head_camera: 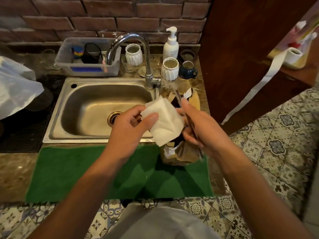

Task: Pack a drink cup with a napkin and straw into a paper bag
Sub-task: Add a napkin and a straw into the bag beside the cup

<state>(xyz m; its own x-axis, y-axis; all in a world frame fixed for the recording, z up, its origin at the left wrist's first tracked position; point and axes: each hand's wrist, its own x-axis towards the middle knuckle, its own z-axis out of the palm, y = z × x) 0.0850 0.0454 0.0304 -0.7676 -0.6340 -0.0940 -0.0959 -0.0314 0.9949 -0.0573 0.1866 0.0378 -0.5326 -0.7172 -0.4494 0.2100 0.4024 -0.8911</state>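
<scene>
- Brown paper bag (183,155) stands upright on the green mat (86,171), at the mat's far right corner just beside the steel sink (96,100); its mouth is open, with torn white edges showing around the rim.
- White napkin (165,121), folded and somewhat crumpled, is pinched in the left hand (131,128), thumb on top and fingers curled beneath, so it hangs directly over the bag's mouth.
- Right hand (202,128) is closed around a thin, dark straw (189,125), which runs slantwise from above the bag's far rim down past the palm towards the wrist; motion blur makes its ends hard to place.
- Whether the cup already sits inside the bag cannot be told: something dark shows within the opening, but the napkin and both hands cover most of it.
- Judging by this, the task looks to be in its later half: bag opened and placed, napkin and straw both in hand and poised at the opening, neither yet released.
- Left to do, as it appears: lower the napkin in, slide the straw alongside, and perhaps close the top.
- Neither hand touches the bag's walls, so it stands unsupported and could tip if the napkin snags the rim.
</scene>
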